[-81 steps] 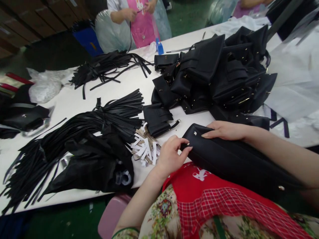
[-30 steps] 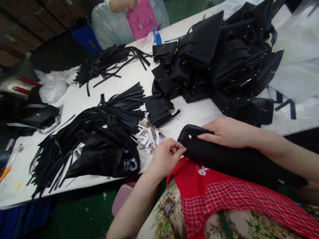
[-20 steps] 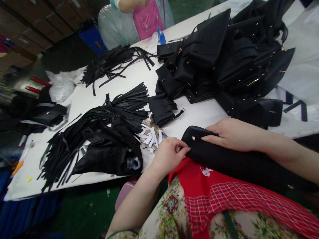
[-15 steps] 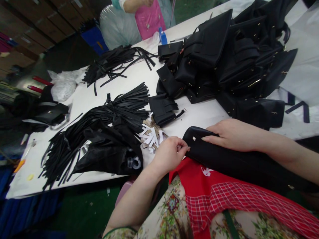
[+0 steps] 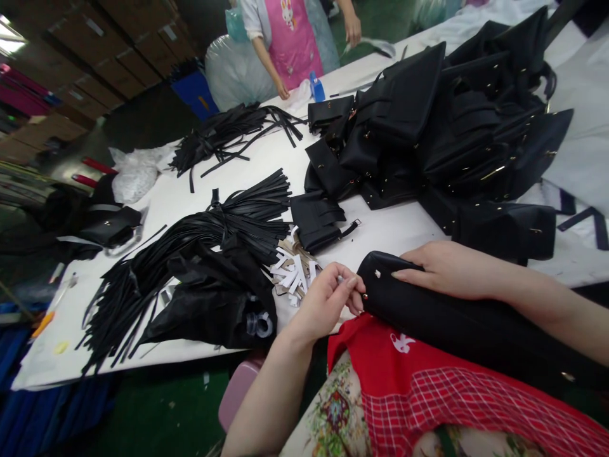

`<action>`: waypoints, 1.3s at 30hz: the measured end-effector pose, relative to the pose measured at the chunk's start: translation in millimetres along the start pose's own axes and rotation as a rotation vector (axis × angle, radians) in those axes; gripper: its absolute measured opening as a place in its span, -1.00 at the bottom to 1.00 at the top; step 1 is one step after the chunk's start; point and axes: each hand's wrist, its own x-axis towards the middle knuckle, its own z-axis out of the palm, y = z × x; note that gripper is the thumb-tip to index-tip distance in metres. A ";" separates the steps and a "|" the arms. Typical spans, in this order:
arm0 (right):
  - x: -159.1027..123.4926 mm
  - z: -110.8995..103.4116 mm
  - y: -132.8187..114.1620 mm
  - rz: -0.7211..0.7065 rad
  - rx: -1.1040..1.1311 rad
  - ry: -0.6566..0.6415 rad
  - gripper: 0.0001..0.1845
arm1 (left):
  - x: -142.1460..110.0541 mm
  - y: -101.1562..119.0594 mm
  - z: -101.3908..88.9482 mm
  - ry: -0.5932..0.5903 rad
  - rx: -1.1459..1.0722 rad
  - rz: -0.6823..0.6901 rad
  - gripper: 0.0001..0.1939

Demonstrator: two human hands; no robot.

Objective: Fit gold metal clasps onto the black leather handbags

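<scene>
A black leather-like bag (image 5: 442, 324) lies on its side across my lap, with small metal studs on its end and underside. My right hand (image 5: 442, 273) grips it from above, thumb on the near face and fingers out of sight behind it. At the bag's left end, my left hand (image 5: 330, 295) is closed, its fingertips curled beside a small gold stud (image 5: 365, 296). Something small and greyish shows between thumb and forefinger, too small to name. The red apron (image 5: 380, 362) lies under the bag.
A heap of black bags (image 5: 428, 127) covers the table's right side. Bundles of black straps (image 5: 190, 238), a black cloth bag (image 5: 214, 298), a small black pouch (image 5: 316, 219) and paper strips (image 5: 295, 270) lie left. Across the table stands a co-worker in a pink apron (image 5: 292, 47).
My left fingers have shifted from pinching at the bag's end, and the gold stud there now shows. My right hand keeps its hold. The co-worker's hands have moved apart and the view has tilted up.
</scene>
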 end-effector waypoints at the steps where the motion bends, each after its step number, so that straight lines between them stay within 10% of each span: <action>1: 1.0 -0.8 -0.6 0.002 -0.002 -0.002 -0.48 | 4.5 -1.0 1.5 0.013 0.000 0.020 -0.81; 21: 10.5 -6.6 -8.7 -0.029 -0.106 0.047 -0.45 | 30.7 11.8 22.1 0.353 0.991 0.028 -0.80; 39: 28.7 7.8 21.6 0.065 -0.031 0.026 -0.49 | 46.6 -7.2 16.6 0.332 0.744 0.034 -0.75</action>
